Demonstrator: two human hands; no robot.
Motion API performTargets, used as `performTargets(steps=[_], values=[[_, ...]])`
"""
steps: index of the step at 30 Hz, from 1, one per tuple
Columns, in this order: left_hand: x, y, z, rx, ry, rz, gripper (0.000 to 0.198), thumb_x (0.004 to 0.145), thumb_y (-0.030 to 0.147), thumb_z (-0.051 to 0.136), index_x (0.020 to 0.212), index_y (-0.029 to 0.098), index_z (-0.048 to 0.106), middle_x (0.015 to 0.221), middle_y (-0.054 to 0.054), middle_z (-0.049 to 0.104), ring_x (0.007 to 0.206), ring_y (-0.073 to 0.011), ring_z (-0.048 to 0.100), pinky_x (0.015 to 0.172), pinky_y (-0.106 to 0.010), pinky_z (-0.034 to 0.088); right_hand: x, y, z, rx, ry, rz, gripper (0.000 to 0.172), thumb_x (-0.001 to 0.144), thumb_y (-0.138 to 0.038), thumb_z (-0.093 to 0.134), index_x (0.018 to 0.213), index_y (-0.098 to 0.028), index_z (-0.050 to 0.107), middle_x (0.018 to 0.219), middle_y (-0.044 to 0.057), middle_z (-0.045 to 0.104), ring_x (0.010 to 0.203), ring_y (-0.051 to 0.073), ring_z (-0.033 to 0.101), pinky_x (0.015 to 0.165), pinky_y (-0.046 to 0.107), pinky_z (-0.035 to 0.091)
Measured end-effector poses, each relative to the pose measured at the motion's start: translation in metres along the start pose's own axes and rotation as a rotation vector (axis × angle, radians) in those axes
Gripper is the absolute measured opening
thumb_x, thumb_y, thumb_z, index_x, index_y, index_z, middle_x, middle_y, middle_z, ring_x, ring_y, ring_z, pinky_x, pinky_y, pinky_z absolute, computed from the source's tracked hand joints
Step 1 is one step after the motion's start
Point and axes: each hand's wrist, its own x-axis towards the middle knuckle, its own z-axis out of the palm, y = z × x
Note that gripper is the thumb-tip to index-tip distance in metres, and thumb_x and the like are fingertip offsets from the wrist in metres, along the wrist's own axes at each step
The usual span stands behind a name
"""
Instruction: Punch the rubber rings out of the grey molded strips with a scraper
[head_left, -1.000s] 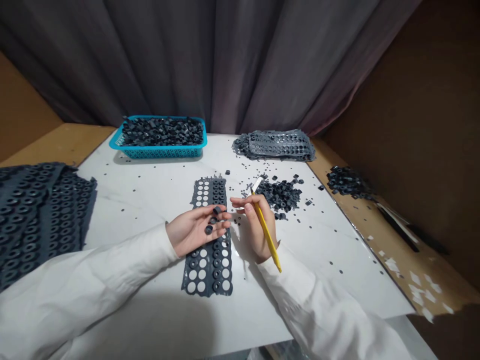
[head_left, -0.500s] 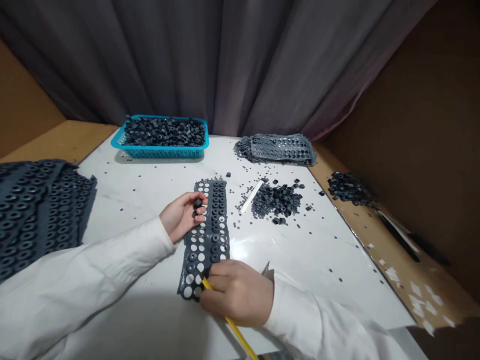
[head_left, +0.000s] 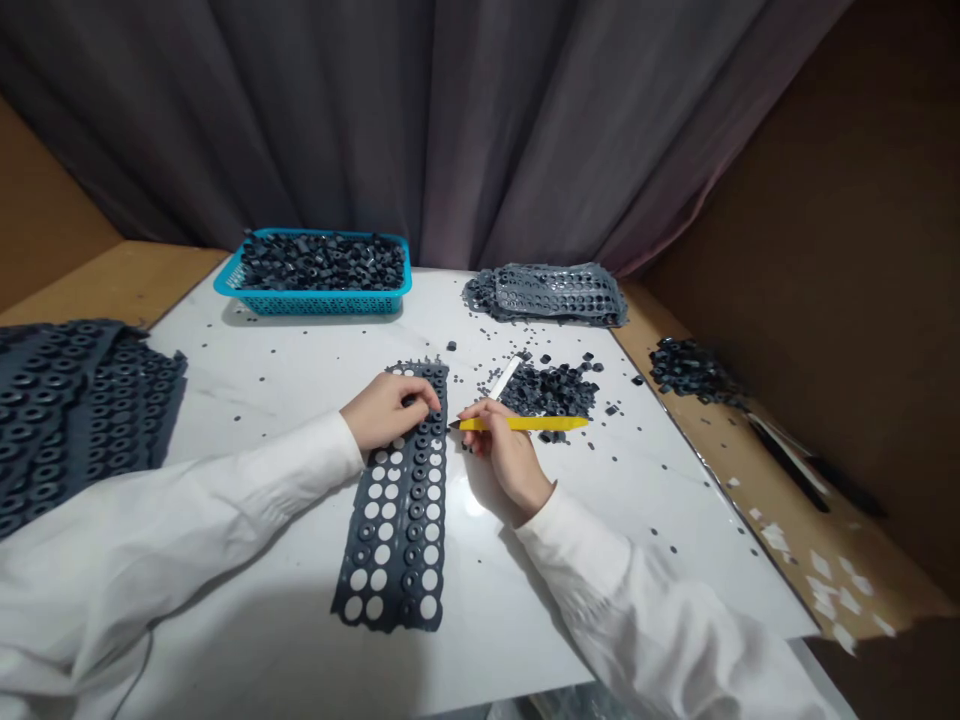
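Observation:
A dark rubber sheet (head_left: 401,520) with rows of round holes and raised rings lies lengthwise in front of me; white shows through many holes. My left hand (head_left: 390,408) rests over its upper part, fingers curled at the ring columns; what they hold, if anything, is hidden. Just right of the sheet, my right hand (head_left: 510,455) is closed on a yellow pencil-like tool (head_left: 551,423), its dark tip pointing left at the sheet's edge. Behind that hand are a heap of small black pieces (head_left: 555,388) and a white stick (head_left: 508,375).
A blue basket (head_left: 322,303) of black pieces stands at the back. Perforated dark sheets lie in a bundle (head_left: 559,292) back right and a stack (head_left: 67,430) at left. Beyond the right table edge are another black pile (head_left: 690,370), dark-handled tools (head_left: 787,460) and white scraps (head_left: 832,595).
My right hand has lifted the yellow tool from the sheet's near end to its right side, turning it sideways. My left hand has moved slightly right, turned palm-down. The sheet's near end has shifted toward me.

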Motion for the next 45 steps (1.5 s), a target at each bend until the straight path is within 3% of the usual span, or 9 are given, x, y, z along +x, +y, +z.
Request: performTargets(steps=[7,19,23,28,31,33,35,38,45], values=[[0.003,0.004,0.003,0.374,-0.087,0.244,0.015,0.066,0.012,0.058,0.077,0.014,0.067,0.068,-0.001,0.062,0.064,-0.0127,0.055,0.064,-0.024,0.043,0.000,0.007,0.000,-0.092,0.004,-0.022,0.018,0.077,-0.021,0.044,0.067,-0.017,0.059,0.055,-0.001,0.055,0.048,0.011,0.046,0.047,0.022,0.036],[0.008,0.009,0.006,0.736,-0.328,0.377,0.015,0.080,0.017,0.054,0.088,0.014,0.066,0.087,-0.007,0.061,0.085,-0.0197,0.059,0.075,-0.028,0.046,0.003,-0.009,0.004,-0.367,-0.143,-0.129,0.020,0.078,-0.016,0.041,0.059,-0.018,0.049,0.055,-0.002,0.051,0.053,0.011,0.045,0.051,0.023,0.033],[0.008,0.004,0.009,0.863,-0.334,0.423,0.020,0.086,0.017,0.044,0.084,0.014,0.064,0.084,-0.007,0.060,0.082,-0.0189,0.058,0.072,-0.027,0.045,0.005,-0.016,0.008,-0.429,-0.148,-0.150,0.022,0.076,-0.013,0.039,0.055,-0.019,0.042,0.050,-0.003,0.046,0.049,0.010,0.040,0.049,0.023,0.030],[0.003,-0.008,0.003,0.528,-0.179,0.471,0.024,0.088,0.022,0.040,0.082,0.014,0.062,0.082,-0.006,0.062,0.079,-0.0165,0.058,0.073,-0.027,0.046,0.003,-0.014,0.008,-0.463,-0.131,-0.210,0.023,0.076,-0.014,0.040,0.054,-0.019,0.042,0.047,-0.004,0.044,0.049,0.010,0.041,0.050,0.022,0.030],[0.001,-0.007,-0.010,0.208,0.104,0.259,0.020,0.084,0.031,0.049,0.085,0.015,0.062,0.084,-0.005,0.064,0.078,-0.0168,0.059,0.073,-0.028,0.046,0.004,-0.008,0.007,-0.387,-0.139,-0.168,0.022,0.077,-0.016,0.041,0.055,-0.018,0.045,0.049,-0.003,0.049,0.048,0.010,0.044,0.048,0.022,0.032],[0.001,-0.005,-0.019,0.023,0.203,0.090,0.023,0.081,0.037,0.053,0.086,0.015,0.060,0.083,-0.005,0.066,0.077,-0.0178,0.060,0.071,-0.029,0.046,0.006,-0.004,0.005,-0.268,-0.131,-0.098,0.019,0.076,-0.017,0.041,0.059,-0.018,0.049,0.052,-0.002,0.052,0.047,0.010,0.046,0.047,0.021,0.035],[0.003,-0.005,-0.023,-0.082,0.148,0.001,0.023,0.079,0.037,0.054,0.086,0.015,0.059,0.083,-0.004,0.067,0.077,-0.0182,0.060,0.069,-0.029,0.047,0.008,-0.001,0.005,-0.144,-0.075,-0.044,0.017,0.075,-0.018,0.040,0.064,-0.018,0.052,0.053,-0.002,0.055,0.046,0.011,0.047,0.045,0.021,0.037],[0.007,-0.007,-0.021,-0.012,0.006,0.005,0.020,0.078,0.029,0.053,0.091,0.016,0.061,0.080,-0.002,0.067,0.078,-0.0179,0.061,0.071,-0.029,0.046,0.012,0.002,0.004,-0.064,0.014,-0.038,0.016,0.075,-0.019,0.040,0.065,-0.018,0.053,0.052,-0.001,0.055,0.044,0.011,0.048,0.043,0.022,0.039],[0.019,-0.005,-0.006,0.370,-0.177,0.313,0.024,0.073,0.012,0.050,0.088,0.015,0.069,0.082,-0.004,0.064,0.074,-0.0150,0.059,0.074,-0.026,0.045,0.016,0.010,0.002,-0.200,-0.010,-0.102,0.018,0.077,-0.018,0.040,0.065,-0.018,0.054,0.055,0.000,0.056,0.049,0.012,0.051,0.049,0.022,0.039]])
